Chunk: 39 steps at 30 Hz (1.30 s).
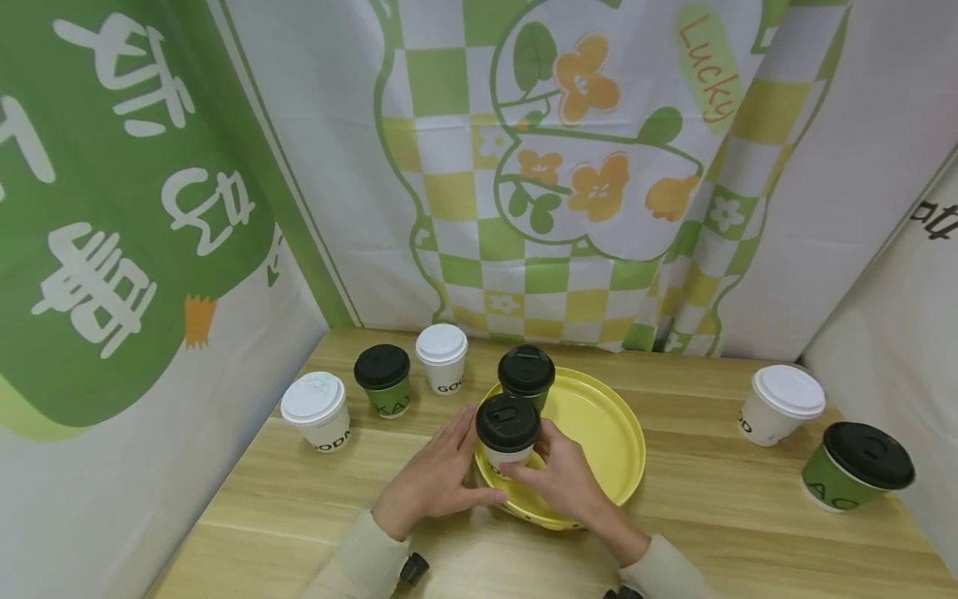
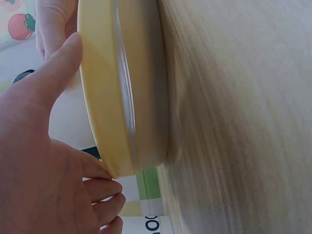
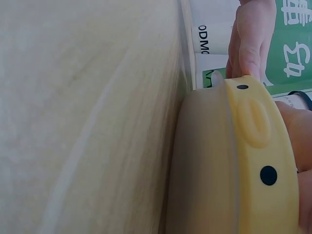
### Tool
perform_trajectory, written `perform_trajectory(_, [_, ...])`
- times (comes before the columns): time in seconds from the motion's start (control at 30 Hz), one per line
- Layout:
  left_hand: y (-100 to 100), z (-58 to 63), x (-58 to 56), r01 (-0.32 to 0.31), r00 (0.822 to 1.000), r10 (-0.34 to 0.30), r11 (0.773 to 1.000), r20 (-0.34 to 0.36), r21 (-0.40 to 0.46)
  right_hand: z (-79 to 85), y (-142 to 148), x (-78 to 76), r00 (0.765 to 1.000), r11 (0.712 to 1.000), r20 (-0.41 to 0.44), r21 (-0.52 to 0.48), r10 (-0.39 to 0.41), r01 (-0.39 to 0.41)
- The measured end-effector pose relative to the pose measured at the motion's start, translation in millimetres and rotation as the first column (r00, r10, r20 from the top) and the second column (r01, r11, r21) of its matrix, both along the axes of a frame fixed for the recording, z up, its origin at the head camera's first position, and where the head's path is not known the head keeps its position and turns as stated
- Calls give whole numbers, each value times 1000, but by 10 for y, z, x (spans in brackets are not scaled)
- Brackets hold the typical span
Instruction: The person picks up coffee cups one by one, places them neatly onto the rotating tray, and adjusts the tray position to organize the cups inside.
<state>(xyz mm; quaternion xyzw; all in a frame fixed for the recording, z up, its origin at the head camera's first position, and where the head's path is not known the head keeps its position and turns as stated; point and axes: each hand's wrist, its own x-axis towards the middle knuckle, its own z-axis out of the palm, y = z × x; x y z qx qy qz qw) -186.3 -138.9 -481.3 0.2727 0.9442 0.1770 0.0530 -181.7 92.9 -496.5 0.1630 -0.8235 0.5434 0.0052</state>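
Observation:
On a round yellow tray [image 1: 599, 441] stands a white paper cup with a black lid [image 1: 509, 423]. My right hand [image 1: 565, 476] grips this cup, thumb at its front and fingers round its right side. Just behind it on the tray is a second black-lidded cup [image 1: 527, 370], green where its side shows. Along the tray's left edge lies my left hand [image 1: 437, 478], fingers extended and thumb spread. The left wrist view has its thumb and fingertips against the yellow rim [image 2: 100, 92]. Dark eye dots and a raised beak shape mark the tray's side [image 3: 265, 131] in the right wrist view.
Left of the tray stand a white-lidded cup [image 1: 316, 412], a green black-lidded cup [image 1: 383, 383] and another white-lidded cup [image 1: 442, 358]. At right are a white-lidded cup [image 1: 782, 403] and a green black-lidded cup [image 1: 856, 466]. Printed curtains [image 1: 464, 274] enclose the wooden table [image 1: 711, 532].

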Motion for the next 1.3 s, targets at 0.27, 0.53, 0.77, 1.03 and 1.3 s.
perform_trajectory(0.27, [-6,10,6,10,1000,-10,1000,-15,3,-3,-39,-38,1000,999,-19,27,-24,25])
perform_trajectory(0.53, [-7,8,4,11,1000,-11,1000,-18,16,9,-69,-61,998,997,-28,55,-49,50])
perform_trajectory(0.77, [-7,0,2,11,1000,-11,1000,-21,17,-2,-81,-82,998,997,-27,48,-56,57])
perform_trajectory(1.03, [-3,-1,-1,12,999,-12,1000,-38,16,2,-84,-85,998,996,-33,64,-59,61])
perform_trajectory(1.3, [-4,8,-3,11,1000,-10,1000,-30,5,32,-22,-43,994,985,-83,157,-64,77])
